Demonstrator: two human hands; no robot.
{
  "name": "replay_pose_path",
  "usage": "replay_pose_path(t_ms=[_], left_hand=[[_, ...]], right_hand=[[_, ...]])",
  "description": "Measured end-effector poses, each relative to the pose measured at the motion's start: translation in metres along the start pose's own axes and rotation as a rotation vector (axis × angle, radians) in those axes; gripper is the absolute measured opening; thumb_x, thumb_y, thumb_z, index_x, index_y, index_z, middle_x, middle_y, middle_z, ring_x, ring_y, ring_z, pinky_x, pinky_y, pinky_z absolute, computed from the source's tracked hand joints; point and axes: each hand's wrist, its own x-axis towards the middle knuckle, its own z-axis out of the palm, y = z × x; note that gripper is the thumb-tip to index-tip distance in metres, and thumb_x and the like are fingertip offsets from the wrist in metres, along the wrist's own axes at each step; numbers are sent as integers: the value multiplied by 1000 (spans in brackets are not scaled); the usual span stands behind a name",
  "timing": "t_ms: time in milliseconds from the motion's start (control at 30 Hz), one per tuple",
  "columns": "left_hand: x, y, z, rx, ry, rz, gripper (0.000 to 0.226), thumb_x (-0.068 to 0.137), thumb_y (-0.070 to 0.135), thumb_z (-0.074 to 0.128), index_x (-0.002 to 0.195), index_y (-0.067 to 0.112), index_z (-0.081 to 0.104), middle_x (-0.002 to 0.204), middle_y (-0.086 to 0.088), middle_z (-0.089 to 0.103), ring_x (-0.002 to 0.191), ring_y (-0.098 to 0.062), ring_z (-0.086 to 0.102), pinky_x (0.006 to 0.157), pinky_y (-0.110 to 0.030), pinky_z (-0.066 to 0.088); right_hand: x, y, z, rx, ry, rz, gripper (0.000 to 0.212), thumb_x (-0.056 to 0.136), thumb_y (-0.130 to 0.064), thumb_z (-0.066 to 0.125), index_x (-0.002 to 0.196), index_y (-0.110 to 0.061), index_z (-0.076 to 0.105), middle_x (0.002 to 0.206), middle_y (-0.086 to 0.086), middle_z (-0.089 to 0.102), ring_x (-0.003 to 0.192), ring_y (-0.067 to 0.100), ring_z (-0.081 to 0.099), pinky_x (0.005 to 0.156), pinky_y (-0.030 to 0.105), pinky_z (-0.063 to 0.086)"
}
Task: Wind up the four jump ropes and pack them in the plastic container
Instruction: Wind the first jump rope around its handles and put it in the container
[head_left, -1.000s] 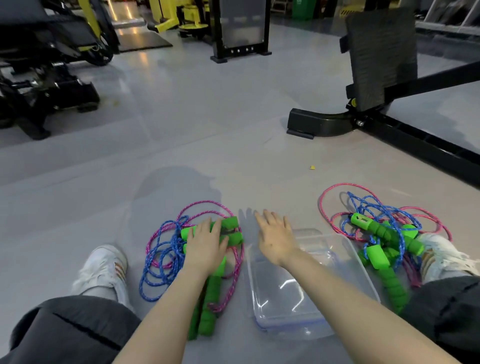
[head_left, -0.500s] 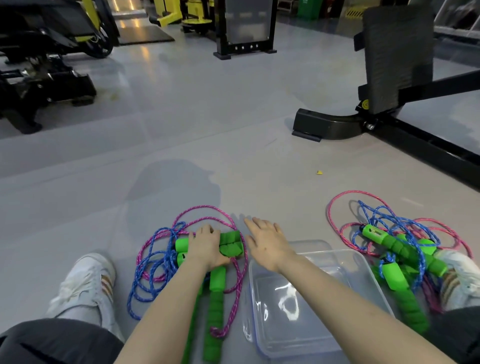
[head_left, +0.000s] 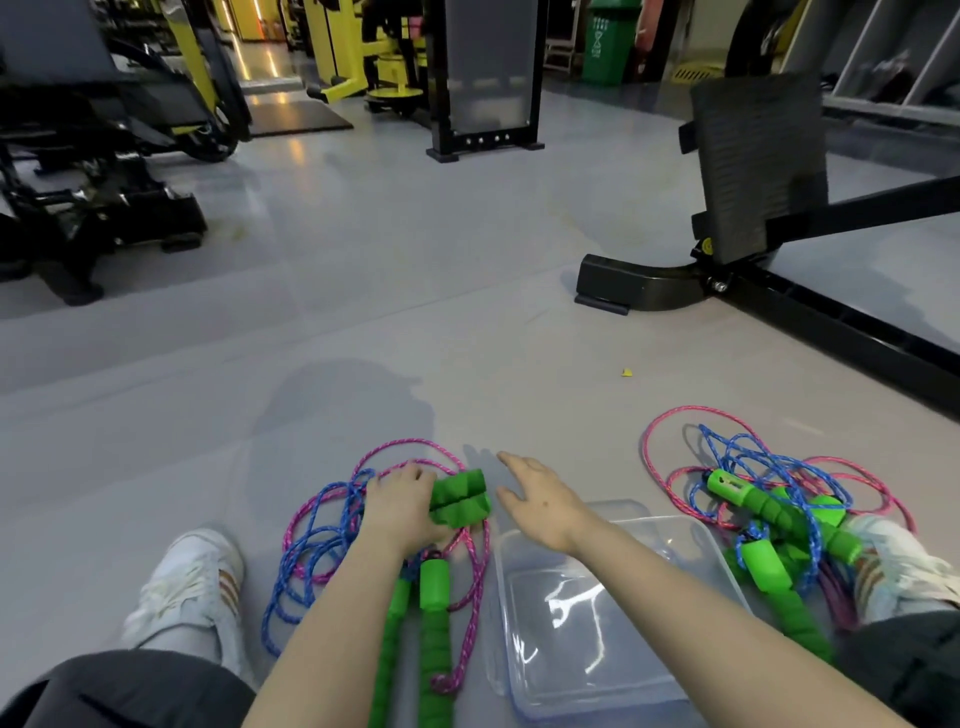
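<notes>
Jump ropes (head_left: 322, 540) in pink and blue lie in a loose heap on the grey floor (head_left: 415, 312), where the left hand (head_left: 402, 506) curls around two green foam handles (head_left: 460, 501). Just beside them the right hand (head_left: 540, 499) is held with its fingers spread and relaxed, grasping nothing, over the far corner of the clear plastic container (head_left: 561, 623). A second tangled pile (head_left: 769, 499) rests against the right white shoe (head_left: 893, 561), with black and yellow gym machines (head_left: 753, 182) standing beyond.
</notes>
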Motion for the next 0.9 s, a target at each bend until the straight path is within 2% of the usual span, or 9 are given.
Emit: replay_pose_path(t_ms=[167,267,333,467,567,667,767,900], left_hand=[[1,3,18,6,-110,-27,101,78,64,59,152,17,9,158,-8,11,145,-24,11,115,-50,13],[11,8,26,-21,-154,-41,109,75,64,63,152,13,4,157,-9,13,145,-25,11,115,-51,11],[17,11,33,36,-127,-42,104,76,61,63,151,12,9,152,-10,23,141,-26,21,114,-52,11],[25,5,38,19,-61,-71,73,78,54,63,136,15,40,132,-9,38,127,-27,36,113,-46,18],[22,3,40,-75,-42,-67,68,76,52,64,131,16,45,127,-7,44,123,-27,41,113,-44,20],[16,4,23,-395,138,-63,49,73,41,70,114,19,53,107,0,62,107,-26,57,97,-37,38],[13,10,-27,-888,250,-60,40,71,19,80,101,22,53,85,9,61,86,-16,60,74,-30,46],[6,16,-110,-1338,310,-1,38,73,10,80,102,14,56,90,3,64,81,-10,61,69,-18,48]], right_hand=[[-2,10,-2,-59,-10,13,54,98,-25,39,148,-18,21,151,8,30,138,25,30,114,35,24],[4,19,4,-93,-16,17,54,97,-24,40,148,-16,21,150,9,32,137,27,32,112,35,26],[11,22,11,-93,-25,13,54,97,-24,40,147,-15,23,150,10,33,136,27,33,112,35,27],[19,24,21,-72,-16,15,51,97,-25,39,145,-13,28,147,12,36,134,29,36,111,35,29],[16,24,27,-63,-8,11,51,97,-26,40,145,-14,28,147,12,37,134,28,35,111,32,28],[15,21,25,6,31,16,56,95,-25,44,147,-13,24,151,10,31,138,24,30,113,28,22],[15,8,18,215,47,34,74,90,-24,57,149,-11,15,155,8,22,142,20,22,113,24,18],[15,-27,-2,587,52,41,107,74,-23,77,151,-16,4,157,3,15,144,15,18,115,29,22]])
